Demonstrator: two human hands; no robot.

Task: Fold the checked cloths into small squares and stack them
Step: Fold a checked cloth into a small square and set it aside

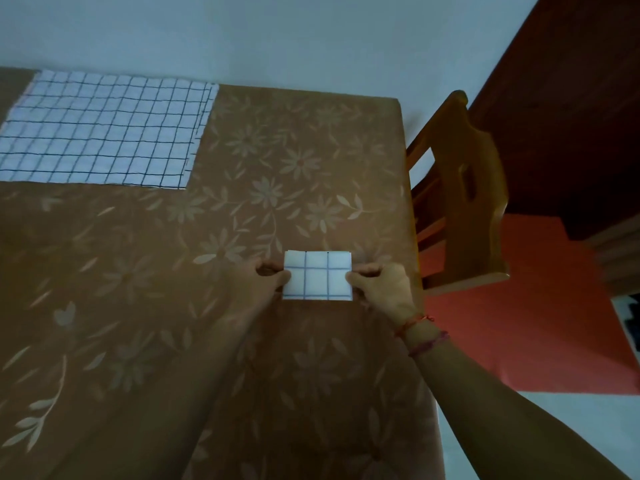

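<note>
Both my hands are on the folded checked cloth (317,276), a small white square lying near the right edge of the brown flowered table (138,271). My left hand (258,280) pinches its left edge, my right hand (382,287) pinches its right edge, fingers closed on the fabric. Far off at the back left, the unfolded checked cloths (104,131) lie spread flat. A wooden chair (460,188) stands beside the table.

We find the scene dim and flat, with a cool bluish cast on the wall (277,36) and no glare. The white checked cloths (104,129) stand out brightest against the murky brown tablecloth (138,306). Wide-angle distortion bows the frame edges — detail is soft throughout, shadows faint and diffuse.
</note>
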